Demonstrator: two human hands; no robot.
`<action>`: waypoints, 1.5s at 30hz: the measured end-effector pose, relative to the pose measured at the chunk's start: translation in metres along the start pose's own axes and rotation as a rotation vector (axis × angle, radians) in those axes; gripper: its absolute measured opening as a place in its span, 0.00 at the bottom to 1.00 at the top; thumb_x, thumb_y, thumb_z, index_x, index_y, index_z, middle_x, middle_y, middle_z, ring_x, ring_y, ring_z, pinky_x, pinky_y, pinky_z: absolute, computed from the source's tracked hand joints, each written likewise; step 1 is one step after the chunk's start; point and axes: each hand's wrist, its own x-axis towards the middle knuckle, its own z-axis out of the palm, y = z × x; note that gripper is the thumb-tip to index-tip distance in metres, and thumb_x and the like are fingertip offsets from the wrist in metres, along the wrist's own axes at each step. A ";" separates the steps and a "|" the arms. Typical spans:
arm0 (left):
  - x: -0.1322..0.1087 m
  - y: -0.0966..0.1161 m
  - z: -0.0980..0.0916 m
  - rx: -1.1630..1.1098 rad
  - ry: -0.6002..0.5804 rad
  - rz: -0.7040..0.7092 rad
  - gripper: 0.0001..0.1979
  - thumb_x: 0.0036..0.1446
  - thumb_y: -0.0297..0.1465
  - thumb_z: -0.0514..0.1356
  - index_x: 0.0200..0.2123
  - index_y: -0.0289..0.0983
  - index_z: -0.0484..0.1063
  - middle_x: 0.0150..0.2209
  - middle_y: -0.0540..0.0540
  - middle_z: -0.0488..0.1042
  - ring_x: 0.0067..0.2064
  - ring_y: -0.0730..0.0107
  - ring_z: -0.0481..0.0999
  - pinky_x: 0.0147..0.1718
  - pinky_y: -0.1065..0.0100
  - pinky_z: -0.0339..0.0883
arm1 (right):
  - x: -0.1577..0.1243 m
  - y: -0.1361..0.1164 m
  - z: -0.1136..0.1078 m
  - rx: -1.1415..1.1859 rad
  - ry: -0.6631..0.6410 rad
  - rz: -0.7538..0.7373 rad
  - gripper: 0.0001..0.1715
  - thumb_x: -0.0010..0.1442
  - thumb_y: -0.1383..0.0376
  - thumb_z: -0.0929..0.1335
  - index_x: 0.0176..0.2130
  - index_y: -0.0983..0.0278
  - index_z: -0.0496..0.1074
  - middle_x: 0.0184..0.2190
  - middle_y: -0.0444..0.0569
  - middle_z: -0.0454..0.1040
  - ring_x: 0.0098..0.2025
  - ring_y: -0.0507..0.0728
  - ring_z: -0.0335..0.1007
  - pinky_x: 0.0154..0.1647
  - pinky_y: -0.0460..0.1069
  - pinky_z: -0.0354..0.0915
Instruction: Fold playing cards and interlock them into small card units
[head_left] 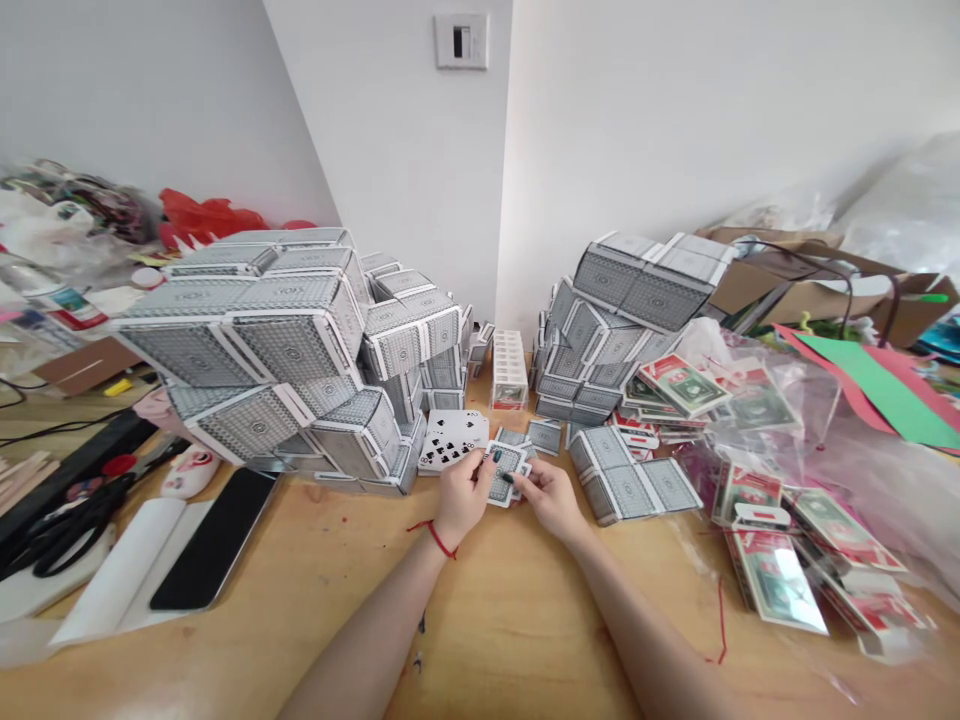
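Note:
Playing cards [502,485] with grey patterned backs are pinched between my hands, low over the middle of the table. My left hand [460,500], a red string on its wrist, grips them with closed fingers from the left. From the right, my right hand [553,497] pinches their edge. Just beyond the left hand lie face-up spade cards [448,440]. Behind the held cards, a few cards lie back up, including a loose card [545,436]. To the right sit joined blocks of folded cards [626,485]. How many cards I hold cannot be made out.
Tall stacks of folded-card blocks stand at left [292,330] and right [630,285], with a clear box [509,370] between them. Card boxes [776,575] and plastic wrap lie right. A phone [215,540] and black scissors [82,520] are on the left. A wall rises behind.

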 end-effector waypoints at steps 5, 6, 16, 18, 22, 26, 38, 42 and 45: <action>-0.001 -0.005 0.002 0.032 0.026 0.036 0.21 0.56 0.35 0.49 0.13 0.36 0.53 0.12 0.54 0.50 0.16 0.79 0.51 0.17 0.73 0.44 | 0.000 0.001 0.001 0.002 -0.003 0.007 0.16 0.48 0.53 0.67 0.24 0.64 0.66 0.17 0.43 0.68 0.19 0.54 0.66 0.22 0.48 0.65; -0.001 -0.005 0.002 0.027 0.022 0.041 0.21 0.56 0.36 0.49 0.13 0.36 0.53 0.12 0.54 0.51 0.16 0.79 0.51 0.17 0.72 0.44 | 0.000 0.001 0.001 0.008 0.007 0.007 0.16 0.48 0.53 0.67 0.25 0.64 0.66 0.18 0.44 0.68 0.20 0.54 0.66 0.22 0.48 0.65; 0.000 -0.002 -0.001 0.008 -0.130 0.108 0.14 0.58 0.32 0.45 0.21 0.37 0.58 0.17 0.52 0.61 0.20 0.75 0.62 0.20 0.73 0.51 | 0.005 -0.002 -0.002 0.155 0.099 0.013 0.19 0.45 0.52 0.69 0.29 0.65 0.68 0.22 0.46 0.72 0.20 0.53 0.65 0.21 0.48 0.64; 0.001 -0.004 -0.001 0.043 -0.135 0.111 0.14 0.58 0.33 0.46 0.20 0.37 0.58 0.17 0.52 0.61 0.19 0.75 0.61 0.20 0.73 0.51 | 0.004 -0.002 -0.002 0.167 0.090 0.028 0.18 0.44 0.53 0.69 0.28 0.65 0.68 0.21 0.46 0.71 0.20 0.53 0.64 0.21 0.48 0.64; 0.001 -0.007 0.000 0.107 -0.132 0.122 0.15 0.57 0.33 0.47 0.19 0.37 0.59 0.15 0.52 0.59 0.18 0.76 0.60 0.19 0.73 0.50 | 0.004 -0.001 -0.004 0.142 0.089 0.029 0.18 0.44 0.53 0.70 0.29 0.65 0.68 0.21 0.46 0.71 0.20 0.53 0.64 0.21 0.48 0.64; 0.000 -0.004 0.002 0.138 -0.093 0.131 0.15 0.57 0.32 0.48 0.19 0.36 0.60 0.17 0.51 0.62 0.21 0.75 0.63 0.21 0.73 0.54 | 0.005 0.000 -0.006 0.116 0.100 -0.005 0.18 0.46 0.53 0.69 0.30 0.66 0.68 0.20 0.46 0.70 0.20 0.53 0.64 0.21 0.48 0.64; -0.005 -0.005 0.007 0.005 -0.013 0.070 0.09 0.57 0.29 0.46 0.40 0.35 0.61 0.30 0.47 0.70 0.29 0.73 0.70 0.26 0.73 0.61 | 0.004 0.006 -0.002 0.036 0.033 -0.017 0.16 0.48 0.54 0.67 0.28 0.65 0.67 0.20 0.44 0.69 0.20 0.53 0.64 0.22 0.48 0.64; -0.005 -0.004 0.007 0.047 0.007 0.027 0.06 0.57 0.30 0.46 0.33 0.35 0.61 0.22 0.51 0.66 0.24 0.75 0.67 0.21 0.75 0.55 | 0.002 0.005 0.000 0.029 0.005 -0.011 0.15 0.49 0.55 0.67 0.26 0.64 0.66 0.18 0.43 0.68 0.19 0.53 0.65 0.21 0.47 0.63; -0.004 0.000 0.005 0.052 0.020 -0.003 0.07 0.57 0.31 0.46 0.29 0.36 0.60 0.19 0.53 0.62 0.20 0.77 0.63 0.19 0.76 0.51 | 0.001 0.003 0.000 0.028 -0.021 -0.011 0.15 0.49 0.55 0.67 0.25 0.64 0.65 0.17 0.43 0.69 0.19 0.53 0.66 0.21 0.47 0.63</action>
